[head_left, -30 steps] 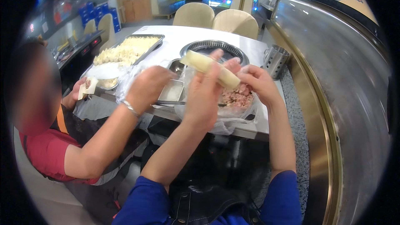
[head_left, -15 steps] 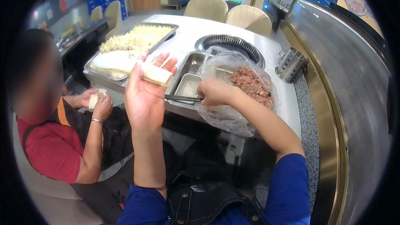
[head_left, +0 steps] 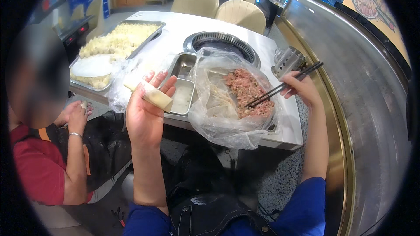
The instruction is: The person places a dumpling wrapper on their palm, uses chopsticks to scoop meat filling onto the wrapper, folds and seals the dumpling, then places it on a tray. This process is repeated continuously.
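My left hand [head_left: 145, 116] is raised palm up, with a pale, floured stack of dough wrappers [head_left: 158, 99] pinned across the palm by the thumb. Its other fingers stretch out behind the stack. In my right hand [head_left: 302, 89] is a pair of black chopsticks [head_left: 272, 92], slanting down to the left. Their tips touch the pink minced meat [head_left: 245, 85], which lies in a clear plastic bag [head_left: 210, 124] spread over the table. Between my left hand and the bag sits a small metal dish [head_left: 183, 97] with something whitish in it, beside a larger metal tray [head_left: 177, 66].
Rows of folded dumplings fill a metal tray [head_left: 161, 25] at the far left of the white table [head_left: 175, 22]. A round grill [head_left: 188, 43] and a perforated metal cylinder [head_left: 291, 62] stand beyond the bag. At left, a co-worker's hands [head_left: 78, 116] hold a small pale piece.
The chopsticks have swung from beside my left palm over to the meat, my right hand moving to the right. My left hand still holds the wrappers. The view has shifted right.
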`<action>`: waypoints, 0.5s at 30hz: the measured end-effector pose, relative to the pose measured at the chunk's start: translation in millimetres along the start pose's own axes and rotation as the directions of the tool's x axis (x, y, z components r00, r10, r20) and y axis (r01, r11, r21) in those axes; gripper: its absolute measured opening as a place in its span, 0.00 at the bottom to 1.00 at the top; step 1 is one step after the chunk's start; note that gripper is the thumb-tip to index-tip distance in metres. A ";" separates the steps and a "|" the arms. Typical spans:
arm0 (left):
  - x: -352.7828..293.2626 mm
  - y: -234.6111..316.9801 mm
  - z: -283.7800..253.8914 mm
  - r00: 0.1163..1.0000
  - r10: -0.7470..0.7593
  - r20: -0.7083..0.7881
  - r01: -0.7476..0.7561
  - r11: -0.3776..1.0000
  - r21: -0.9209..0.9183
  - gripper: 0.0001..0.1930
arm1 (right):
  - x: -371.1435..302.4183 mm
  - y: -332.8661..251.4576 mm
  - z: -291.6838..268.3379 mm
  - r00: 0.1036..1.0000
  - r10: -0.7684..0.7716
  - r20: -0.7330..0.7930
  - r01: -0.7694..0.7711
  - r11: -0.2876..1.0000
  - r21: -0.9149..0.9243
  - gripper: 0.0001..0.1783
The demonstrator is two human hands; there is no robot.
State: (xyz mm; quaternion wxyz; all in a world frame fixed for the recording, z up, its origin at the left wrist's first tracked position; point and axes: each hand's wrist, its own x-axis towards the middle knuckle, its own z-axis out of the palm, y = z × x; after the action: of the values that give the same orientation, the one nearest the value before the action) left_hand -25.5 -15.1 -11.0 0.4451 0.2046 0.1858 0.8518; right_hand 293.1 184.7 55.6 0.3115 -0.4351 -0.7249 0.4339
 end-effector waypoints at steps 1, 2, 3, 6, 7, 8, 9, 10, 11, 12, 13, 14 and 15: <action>1.0 -0.1 -2.2 1.000 -0.009 0.000 0.009 0.999 0.034 0.23 | -0.9 2.4 -7.4 0.999 0.016 -0.031 -0.015 1.000 0.023 0.12; 1.9 -0.5 -5.8 1.000 -0.013 -0.002 0.013 0.999 0.033 0.23 | -2.1 1.7 -16.3 0.998 -0.002 -0.066 0.003 1.000 0.027 0.12; 3.8 -0.2 -11.1 1.000 -0.012 -0.005 0.012 0.999 0.035 0.23 | -2.9 -3.1 -24.0 0.995 -0.022 -0.097 0.025 0.999 0.032 0.12; 4.5 3.4 -27.8 1.000 -0.013 0.002 0.013 0.999 0.031 0.22 | 0.1 -30.9 -15.9 0.985 -0.144 -0.098 0.154 0.982 0.113 0.14; 4.8 3.7 -31.6 1.000 -0.022 0.015 0.022 0.999 0.023 0.22 | 1.4 -41.5 -6.7 0.978 -0.190 -0.084 0.201 0.968 0.152 0.14; 4.1 4.0 -33.3 1.000 -0.013 -0.009 0.013 0.999 0.034 0.21 | 5.8 -49.7 8.7 0.969 -0.237 -0.071 0.247 0.950 0.193 0.14; 1.3 5.4 -33.9 0.999 0.007 -0.041 -0.005 0.999 0.052 0.20 | 16.1 -55.1 32.9 0.959 -0.282 -0.005 0.277 0.939 0.205 0.14; 0.7 4.8 -35.1 0.998 0.020 -0.067 -0.015 0.998 0.063 0.19 | 24.0 -61.9 59.5 0.945 -0.323 0.052 0.306 0.928 0.212 0.14; 1.4 2.9 -40.0 0.997 0.034 -0.073 -0.028 0.996 0.087 0.19 | 31.0 -67.6 89.9 0.938 -0.325 0.124 0.301 0.937 0.176 0.13; 1.9 2.3 -40.1 0.999 -0.007 -0.031 0.008 0.999 0.037 0.19 | 34.3 -73.4 115.5 0.929 -0.321 0.185 0.300 0.945 0.131 0.12; 0.6 4.4 -40.5 0.999 -0.035 0.009 0.035 0.999 -0.006 0.20 | 38.3 -76.2 138.9 0.914 -0.334 0.231 0.325 0.943 0.074 0.12; -1.0 5.6 -42.3 0.997 -0.062 0.048 0.064 0.997 -0.047 0.20 | 43.0 -75.6 160.1 0.897 -0.343 0.279 0.352 0.936 0.018 0.12; -1.9 3.0 -42.6 0.996 -0.046 0.070 0.045 0.999 0.017 0.22 | 47.2 -73.9 176.5 0.862 -0.404 0.305 0.425 0.905 -0.002 0.12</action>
State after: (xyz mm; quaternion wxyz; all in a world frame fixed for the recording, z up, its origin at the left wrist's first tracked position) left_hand -48.5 -24.0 -45.9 0.4691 0.2335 0.1812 0.8322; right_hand 99.9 146.0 49.8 0.2697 -0.2092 -0.8543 0.3920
